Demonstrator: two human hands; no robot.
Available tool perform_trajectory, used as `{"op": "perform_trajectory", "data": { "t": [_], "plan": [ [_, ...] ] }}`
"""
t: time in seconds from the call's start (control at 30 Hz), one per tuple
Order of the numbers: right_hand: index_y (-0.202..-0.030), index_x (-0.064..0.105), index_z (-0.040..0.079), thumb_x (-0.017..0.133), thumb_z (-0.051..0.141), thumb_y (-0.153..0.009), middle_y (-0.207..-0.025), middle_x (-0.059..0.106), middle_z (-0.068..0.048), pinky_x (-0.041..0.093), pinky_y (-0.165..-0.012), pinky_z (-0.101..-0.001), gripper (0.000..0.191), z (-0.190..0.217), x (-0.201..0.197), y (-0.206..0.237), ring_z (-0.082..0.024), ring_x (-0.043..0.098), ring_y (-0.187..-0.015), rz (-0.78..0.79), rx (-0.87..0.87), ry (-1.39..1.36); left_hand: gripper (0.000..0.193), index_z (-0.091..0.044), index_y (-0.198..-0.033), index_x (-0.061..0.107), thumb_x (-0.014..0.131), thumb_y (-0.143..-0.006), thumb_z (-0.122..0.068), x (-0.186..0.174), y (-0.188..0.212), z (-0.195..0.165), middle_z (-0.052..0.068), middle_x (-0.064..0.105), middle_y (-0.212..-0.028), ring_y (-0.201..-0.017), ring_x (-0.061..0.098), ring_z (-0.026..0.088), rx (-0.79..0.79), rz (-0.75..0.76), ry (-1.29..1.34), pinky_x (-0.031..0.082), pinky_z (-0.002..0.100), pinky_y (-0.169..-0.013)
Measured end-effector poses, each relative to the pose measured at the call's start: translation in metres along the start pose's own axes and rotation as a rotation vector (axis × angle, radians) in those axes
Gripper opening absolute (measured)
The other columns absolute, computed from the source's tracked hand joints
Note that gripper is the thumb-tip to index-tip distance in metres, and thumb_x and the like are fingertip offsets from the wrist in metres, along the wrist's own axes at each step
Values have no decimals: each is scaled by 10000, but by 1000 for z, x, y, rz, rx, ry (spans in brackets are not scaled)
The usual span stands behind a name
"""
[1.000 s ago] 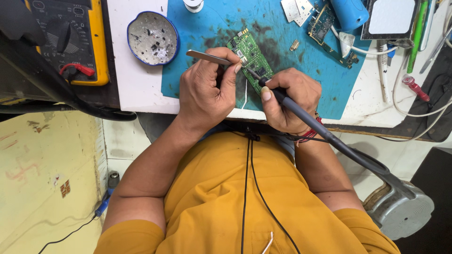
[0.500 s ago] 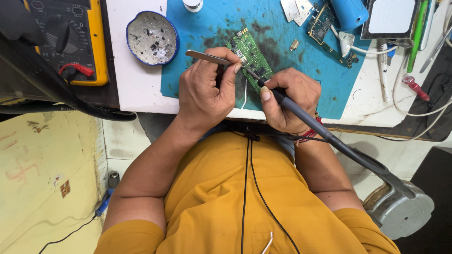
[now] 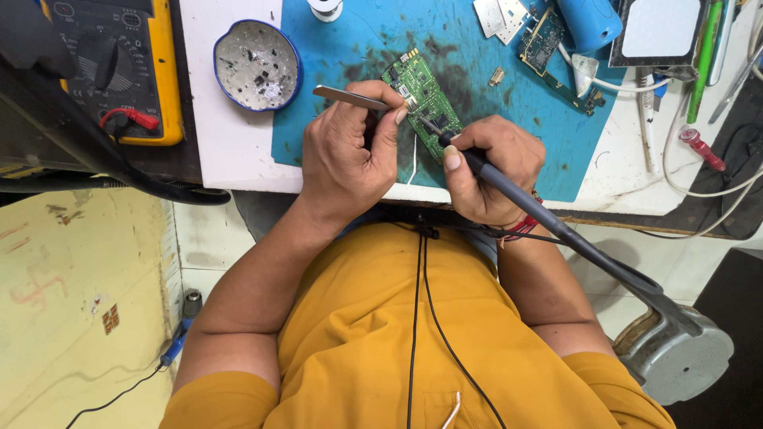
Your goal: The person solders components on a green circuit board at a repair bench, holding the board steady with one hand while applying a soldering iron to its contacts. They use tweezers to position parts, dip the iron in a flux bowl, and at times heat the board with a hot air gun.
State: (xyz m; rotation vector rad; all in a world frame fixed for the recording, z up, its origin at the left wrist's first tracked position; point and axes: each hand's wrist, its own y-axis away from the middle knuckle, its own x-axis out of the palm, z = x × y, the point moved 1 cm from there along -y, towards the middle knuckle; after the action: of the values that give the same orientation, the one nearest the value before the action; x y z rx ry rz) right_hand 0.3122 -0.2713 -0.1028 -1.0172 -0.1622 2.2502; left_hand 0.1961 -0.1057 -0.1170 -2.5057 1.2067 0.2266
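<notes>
A small green circuit board [image 3: 425,99] lies on a stained blue work mat [image 3: 477,48]. My left hand [image 3: 350,147] grips metal tweezers [image 3: 350,97], their tips at the board's near-left edge. My right hand [image 3: 489,167] holds a dark soldering iron [image 3: 540,214] like a pen, its tip resting on the board close to the tweezers. The iron's cable runs down to the right past my forearm.
A round blue-rimmed dish [image 3: 257,63] of debris sits left of the mat. A yellow multimeter [image 3: 119,63] with a red plug stands at far left. More boards [image 3: 544,40], a blue cylinder [image 3: 588,22], cables and pens crowd the right. A grey stool base [image 3: 675,349] stands below.
</notes>
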Motion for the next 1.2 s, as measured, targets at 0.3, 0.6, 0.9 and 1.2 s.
{"op": "perform_trajectory", "data": {
  "t": [0.3,0.6,0.9,1.2],
  "plan": [
    [-956,597,26,711,88,-966,-832,647,-113,496,-608,-334,130,2,1,-2,-267,643,-706,5,-7,7,143,-56,-1119,607,705,-1023,-15,0,1,0,51,689,-976,-761,703,180,18,-9,2,543,309,-675],
    [-997,621,23,710,80,-981,-875,678,-124,521,-642,-338,107,3,-1,-1,-281,678,-750,-26,7,24,137,-56,-1097,618,709,-1007,-7,-2,-1,-3,51,689,-921,-722,692,174,-14,-6,2,531,303,-647],
    [-1256,659,2,746,97,-1046,-1066,741,-182,569,-804,-381,246,12,4,-10,-331,727,-913,-58,-64,326,128,-50,-1097,614,707,-1019,-9,-1,0,-3,54,696,-960,-738,696,189,36,-11,-27,537,314,-666],
    [-1218,653,-13,719,66,-1044,-1045,770,-134,568,-765,-357,202,10,-1,-2,-276,757,-849,-20,-72,168,116,-62,-1113,611,698,-1047,-24,0,1,2,41,710,-1073,-802,706,210,77,-29,-33,548,320,-708]
  ]
}}
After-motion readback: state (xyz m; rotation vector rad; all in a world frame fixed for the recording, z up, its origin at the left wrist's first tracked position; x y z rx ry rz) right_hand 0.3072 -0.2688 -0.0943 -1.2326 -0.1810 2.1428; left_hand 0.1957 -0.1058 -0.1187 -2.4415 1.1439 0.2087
